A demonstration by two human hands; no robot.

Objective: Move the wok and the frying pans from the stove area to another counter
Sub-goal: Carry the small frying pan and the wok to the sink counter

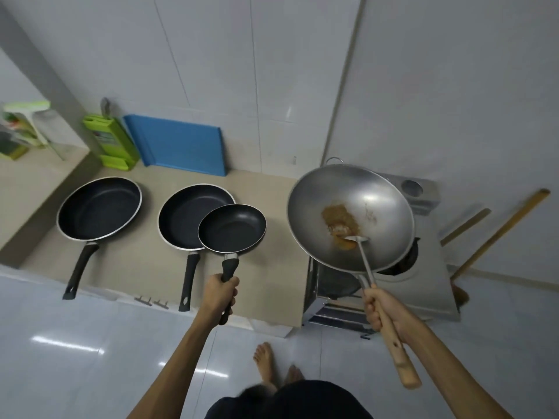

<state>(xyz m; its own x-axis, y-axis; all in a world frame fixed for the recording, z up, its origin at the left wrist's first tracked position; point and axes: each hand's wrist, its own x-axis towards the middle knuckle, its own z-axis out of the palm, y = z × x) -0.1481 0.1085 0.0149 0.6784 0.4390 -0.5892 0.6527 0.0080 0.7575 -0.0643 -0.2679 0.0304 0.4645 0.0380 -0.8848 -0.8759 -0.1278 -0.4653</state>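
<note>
A steel wok (351, 216) with a brown food patch and a metal spoon (361, 247) inside is held tilted above the stove (423, 282). My right hand (384, 311) grips its wooden handle together with the spoon's stem. My left hand (219, 297) holds a small black frying pan (232, 228) by its black handle, above the beige counter (136, 261), overlapping the rim of a medium black frying pan (189, 214). A large black frying pan (99, 207) rests on the counter further left, its handle over the front edge.
A blue cutting board (178, 145) and a green knife holder (113, 143) lean against the tiled wall behind the pans. Wooden sticks (499, 234) lean right of the stove. A green-and-white rack (21, 128) stands at far left. My bare feet (272, 367) are on the glossy floor.
</note>
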